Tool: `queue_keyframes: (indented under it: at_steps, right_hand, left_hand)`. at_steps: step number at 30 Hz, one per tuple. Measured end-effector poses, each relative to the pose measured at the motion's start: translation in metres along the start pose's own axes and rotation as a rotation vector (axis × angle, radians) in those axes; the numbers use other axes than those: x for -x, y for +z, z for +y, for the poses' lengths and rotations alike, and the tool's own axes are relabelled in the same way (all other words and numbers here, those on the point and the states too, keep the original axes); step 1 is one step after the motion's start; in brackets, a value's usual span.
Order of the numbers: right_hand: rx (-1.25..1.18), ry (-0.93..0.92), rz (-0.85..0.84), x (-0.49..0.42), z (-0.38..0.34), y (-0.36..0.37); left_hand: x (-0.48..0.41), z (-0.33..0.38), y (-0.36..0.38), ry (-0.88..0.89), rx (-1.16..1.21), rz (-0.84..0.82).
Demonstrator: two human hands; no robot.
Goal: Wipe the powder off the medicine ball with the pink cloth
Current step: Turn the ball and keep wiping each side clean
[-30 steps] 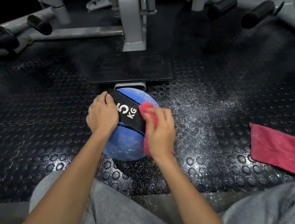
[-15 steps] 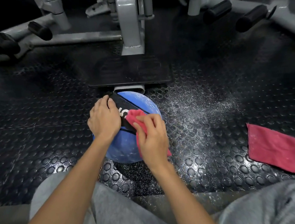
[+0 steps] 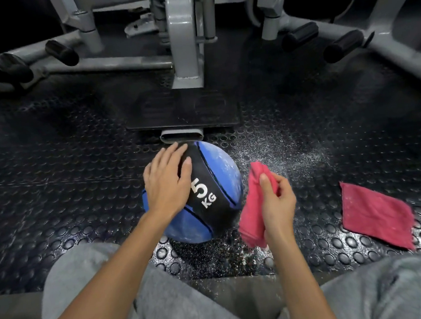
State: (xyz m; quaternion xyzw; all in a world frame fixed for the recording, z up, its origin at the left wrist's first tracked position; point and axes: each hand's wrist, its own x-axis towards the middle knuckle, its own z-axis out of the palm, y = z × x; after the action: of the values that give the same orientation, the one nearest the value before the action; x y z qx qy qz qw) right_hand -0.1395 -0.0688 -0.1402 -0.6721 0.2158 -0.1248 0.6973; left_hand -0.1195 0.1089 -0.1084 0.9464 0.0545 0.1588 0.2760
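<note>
Head view: my left hand [image 3: 167, 185] lay flat, fingers straight, on the ball [image 3: 221, 171], the ball sat on the studded floor [image 3: 57, 209], my right hand [image 3: 278, 204] clutched the pink cloth [image 3: 251, 206] just beside it, powder [image 3: 282, 153] strewn beyond, second cloth [image 3: 375, 214] well apart.

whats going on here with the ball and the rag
A seated person is cleaning a blue and black 5 kg medicine ball on a studded rubber floor. The left hand rests flat on top of the ball, steadying it. The right hand grips the pink cloth just beside the ball's right side. White powder shows on the blue panels and is scattered on the floor. A second cloth lies flat to the right.
</note>
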Motion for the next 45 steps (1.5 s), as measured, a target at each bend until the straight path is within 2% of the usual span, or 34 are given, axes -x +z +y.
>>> queue_keyframes:
  at_steps: [3,8,10,12,14,17,20,22,25,28,30,32,38,40,42,45]
  right_hand:
    - [-0.075,-0.068,0.018,0.006,-0.027,-0.008]
    - [-0.025,-0.317,-0.05,0.017,-0.037,-0.011]
    - [0.093,-0.459,-0.104,0.025,-0.024,0.003]
    - [0.346,-0.641,-0.204,0.035,-0.004,0.021]
    - [0.547,-0.727,-0.199,0.035,0.01,0.031]
    - [0.6,-0.708,-0.134,0.011,-0.008,0.042]
    - [0.673,-0.501,-0.232,-0.027,-0.035,0.057]
    - [0.705,-0.437,-0.247,-0.039,-0.044,0.065]
    - [0.705,-0.587,-0.17,-0.009,-0.028,0.062]
    - [0.504,-0.735,-0.109,0.045,0.005,0.043]
    - [0.47,-0.791,-0.111,0.056,0.02,0.034]
    - [0.478,-0.774,-0.11,0.042,0.011,0.036]
    - [0.65,-0.463,-0.2,-0.044,-0.051,0.07]
    - [0.636,-0.51,-0.172,-0.038,-0.045,0.072]
    - [0.488,-0.646,-0.092,-0.01,-0.017,0.063]
    - [0.283,-0.743,-0.028,0.04,0.049,0.034]
  left_hand:
    - [-0.003,0.002,-0.003,0.096,-0.057,-0.092]
    - [-0.009,0.023,0.007,-0.034,-0.12,-0.124]
    - [-0.011,0.023,0.011,-0.011,-0.113,-0.08]
    - [-0.015,0.021,0.012,0.016,-0.1,-0.064]
    - [-0.017,0.019,0.01,0.036,-0.09,-0.079]
    - [-0.016,0.013,0.006,0.046,-0.076,-0.084]
    - [-0.013,0.009,0.006,-0.006,-0.066,-0.054]
    - [-0.014,0.01,0.008,-0.042,-0.083,-0.048]
    - [-0.023,0.014,0.012,-0.071,-0.087,-0.049]
    - [-0.035,0.016,0.013,-0.097,-0.062,-0.069]
    - [-0.041,0.017,0.014,-0.085,-0.056,-0.081]
    - [-0.043,0.017,0.013,-0.08,-0.051,-0.091]
    - [-0.043,0.018,0.01,-0.099,-0.057,-0.096]
    - [-0.047,0.02,0.009,-0.124,-0.047,-0.095]
    - [-0.053,0.023,0.008,-0.153,-0.025,-0.097]
    - [-0.06,0.027,0.007,-0.219,-0.004,-0.102]
